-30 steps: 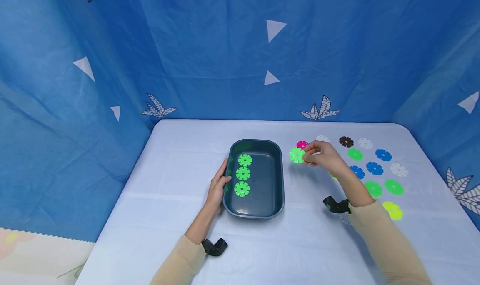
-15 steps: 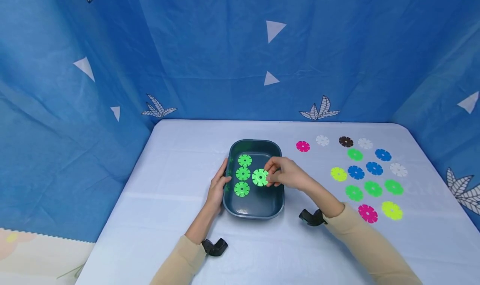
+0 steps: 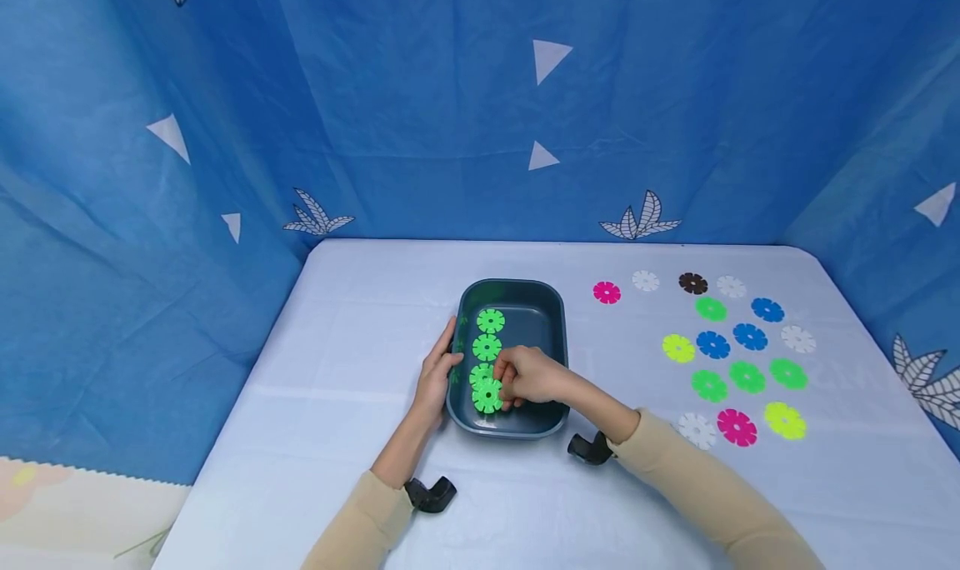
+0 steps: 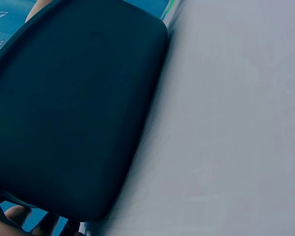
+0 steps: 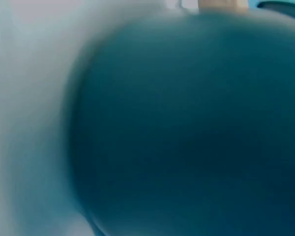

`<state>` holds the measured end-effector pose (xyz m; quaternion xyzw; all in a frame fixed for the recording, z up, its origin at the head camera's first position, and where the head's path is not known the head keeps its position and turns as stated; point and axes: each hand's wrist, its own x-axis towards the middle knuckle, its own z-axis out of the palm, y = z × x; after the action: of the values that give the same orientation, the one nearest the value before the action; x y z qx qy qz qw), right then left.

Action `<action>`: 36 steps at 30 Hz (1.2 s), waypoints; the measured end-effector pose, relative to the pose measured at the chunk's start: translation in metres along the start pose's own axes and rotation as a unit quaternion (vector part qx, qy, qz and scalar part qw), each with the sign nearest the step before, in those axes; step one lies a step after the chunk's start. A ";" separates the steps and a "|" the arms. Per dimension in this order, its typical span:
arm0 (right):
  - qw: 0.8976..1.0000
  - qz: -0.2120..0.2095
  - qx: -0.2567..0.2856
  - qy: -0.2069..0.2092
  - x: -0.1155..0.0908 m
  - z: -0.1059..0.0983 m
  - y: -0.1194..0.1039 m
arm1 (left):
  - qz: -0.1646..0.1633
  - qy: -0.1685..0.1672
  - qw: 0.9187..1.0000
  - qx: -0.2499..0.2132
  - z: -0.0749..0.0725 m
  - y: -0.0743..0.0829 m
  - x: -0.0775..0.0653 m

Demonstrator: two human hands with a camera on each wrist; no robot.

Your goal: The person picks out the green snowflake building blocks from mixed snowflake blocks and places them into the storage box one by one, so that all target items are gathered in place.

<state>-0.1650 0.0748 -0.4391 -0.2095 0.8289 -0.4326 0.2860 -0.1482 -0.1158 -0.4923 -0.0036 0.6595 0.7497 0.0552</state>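
Note:
A dark blue-grey plastic tub (image 3: 531, 320) sits mid-table in the head view. My left hand (image 3: 433, 380) grips its left wall, the thumb over the rim. Inside, a column of green notched discs (image 3: 487, 347) lies along the left side. My right hand (image 3: 534, 375) reaches in over the near right part and pinches another green notched disc (image 3: 487, 397), which overlaps the nearest one of the column. The tub's outer wall (image 4: 78, 108) fills much of the left wrist view, with fingers at its lower edge. Blurred tub wall (image 5: 187, 123) takes up most of the right wrist view.
Loose notched discs are spread at the right of the white-covered table (image 3: 352, 328): green (image 3: 747, 377), blue (image 3: 750, 337), pink (image 3: 737, 428), yellow (image 3: 785, 421), white (image 3: 798, 339) and a dark brown one (image 3: 693, 283). A blue curtain (image 3: 420, 137) hangs behind.
My right hand has carried the green notched disc leftward from the table's right side into the tub, down to the near end of the column. The left hand and tub stay put.

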 end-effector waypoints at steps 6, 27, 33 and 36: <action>1.000 0.016 -0.004 -0.018 0.002 0.010 0.005 | -0.001 -0.006 1.000 -0.005 0.000 0.000 0.000; 1.000 0.018 0.002 -0.007 0.001 0.014 0.001 | -0.001 -0.008 1.000 -0.001 0.000 0.004 0.001; 0.999 -0.022 0.018 0.032 -0.002 0.007 -0.002 | -0.006 -0.001 1.000 0.001 -0.001 0.003 0.001; 0.997 -0.040 0.035 0.048 -0.009 -0.005 -0.005 | -0.009 0.000 1.000 0.000 -0.001 0.002 0.000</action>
<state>-0.1611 0.0807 -0.4295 -0.2116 0.8171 -0.4820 0.2352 -0.1489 -0.1167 -0.4904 -0.0091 0.6594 0.7492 0.0618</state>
